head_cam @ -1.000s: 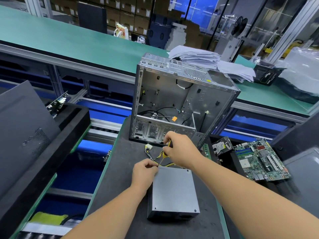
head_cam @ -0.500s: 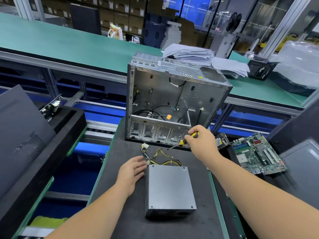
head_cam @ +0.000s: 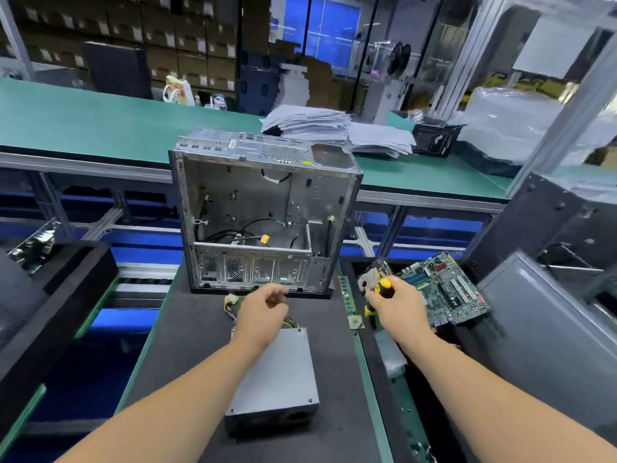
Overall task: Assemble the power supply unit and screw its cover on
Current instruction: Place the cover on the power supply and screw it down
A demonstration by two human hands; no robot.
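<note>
Two hands are in view: a left hand and a right hand. There is one screwdriver with a yellow and black handle. One open metal computer case stands upright, and one grey power supply box lies flat, with one bundle of wires running from it. Two circuit boards show: one at the right and one at the far left. There is one green memory stick. Two heaps of paper sit side by side, and. One small black box stands beside them.
</note>
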